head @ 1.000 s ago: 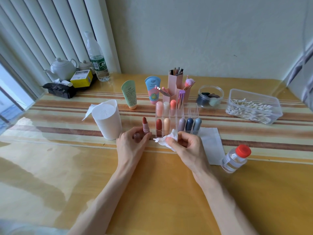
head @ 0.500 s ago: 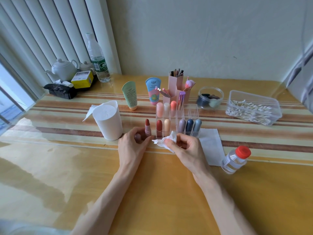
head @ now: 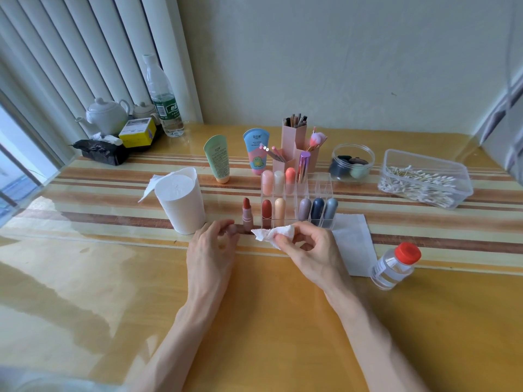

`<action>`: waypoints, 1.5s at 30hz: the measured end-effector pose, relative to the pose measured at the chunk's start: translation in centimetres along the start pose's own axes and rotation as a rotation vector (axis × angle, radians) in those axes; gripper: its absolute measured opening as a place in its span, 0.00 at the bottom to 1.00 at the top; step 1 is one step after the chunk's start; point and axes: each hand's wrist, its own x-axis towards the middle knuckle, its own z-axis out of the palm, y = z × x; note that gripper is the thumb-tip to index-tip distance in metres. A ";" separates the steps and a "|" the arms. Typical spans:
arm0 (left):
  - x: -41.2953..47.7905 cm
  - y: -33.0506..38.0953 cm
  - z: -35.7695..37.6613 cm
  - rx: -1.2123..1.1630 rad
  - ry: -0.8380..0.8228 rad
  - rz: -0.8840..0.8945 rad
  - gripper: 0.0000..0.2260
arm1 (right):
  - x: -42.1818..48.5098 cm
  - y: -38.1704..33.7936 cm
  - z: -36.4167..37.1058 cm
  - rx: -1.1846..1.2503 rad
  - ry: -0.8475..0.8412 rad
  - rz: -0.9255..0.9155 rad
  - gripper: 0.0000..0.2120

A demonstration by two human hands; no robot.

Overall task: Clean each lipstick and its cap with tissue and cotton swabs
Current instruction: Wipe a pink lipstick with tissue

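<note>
An uncapped red lipstick [head: 246,215] in a mauve tube stands upright on the table, just left of the clear organizer [head: 322,190]. My left hand [head: 213,247] sits right in front of it, fingers curled round what looks like its mauve cap [head: 233,230], not touching the tube. My right hand [head: 307,250] pinches a crumpled white tissue [head: 270,234] in front of the organizer. Several capped lipsticks [head: 317,209] stand in the organizer's slots. Cotton swabs fill a clear box [head: 424,190] at the right.
A white cup with a tissue roll [head: 182,202] stands left of the lipstick. A flat tissue [head: 355,244] and a red-capped clear bottle [head: 394,264] lie to the right. Two cream tubes [head: 219,159], a pink brush holder [head: 294,142] and a sponge jar [head: 352,162] stand behind.
The lipstick was tilted in my left hand; it now stands upright on the table and my left fingers have come off the tube. My right hand still holds the tissue.
</note>
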 end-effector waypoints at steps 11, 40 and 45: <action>-1.1 2.2 -2.9 -0.951 -0.410 -0.375 0.14 | -0.8 -0.7 0.2 -0.024 0.124 -0.221 0.04; -1.0 2.0 -2.3 -0.954 -0.468 -0.300 0.15 | -1.2 -0.5 1.4 0.090 -0.129 -0.351 0.09; -1.1 2.4 -2.3 -0.961 -0.452 -0.268 0.15 | -1.2 -0.3 1.8 0.204 -0.133 -0.243 0.11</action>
